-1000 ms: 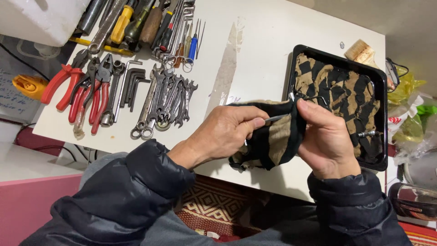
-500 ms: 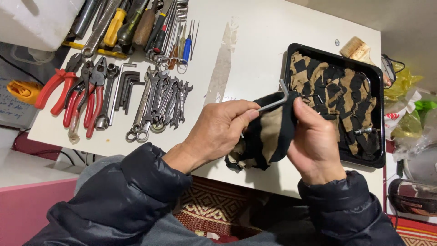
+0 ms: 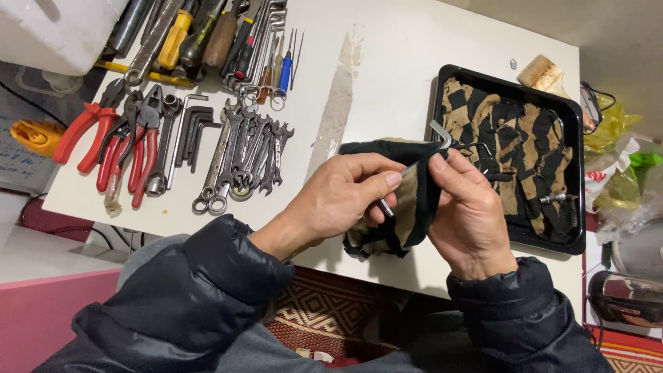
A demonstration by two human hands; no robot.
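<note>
step: wiping a hex key (image 3: pixel 414 168) with a cloth (image 3: pixel 407 207) above the table (image 3: pixel 387 69) edge | left hand (image 3: pixel 338 197) pinches key | right hand (image 3: pixel 469 214) grips cloth around it | next: likely needs a steady rub along the shank

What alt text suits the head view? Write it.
Two hands, left and right, rub a hex key with a black-and-tan cloth over a white table. Pliers and wrenches lie left; a black tray sits right.
</note>
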